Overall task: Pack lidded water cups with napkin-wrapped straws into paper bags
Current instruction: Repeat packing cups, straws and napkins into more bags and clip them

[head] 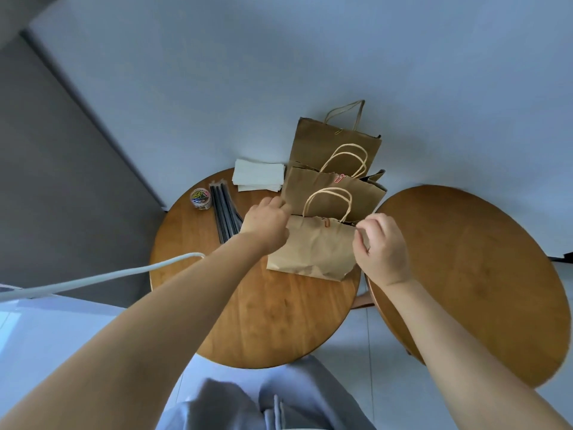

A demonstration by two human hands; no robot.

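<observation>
— Where are your hands?
— Your left hand (266, 223) pinches the nearest paper bag's (313, 249) left top edge; your right hand (379, 243) grips its right top corner.
— And the bag?
— Crinkled brown paper, twine handles, standing at the round wooden worktop's (248, 321) right edge, two more bags (328, 187) behind it against the wall.

Three paper bags (316, 246) in a row on table (263, 321), napkins (259, 178) and straws (224, 212) left

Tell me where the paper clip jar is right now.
In the head view, the paper clip jar stands at the far left edge of the left round table, just left of the straws.
</observation>
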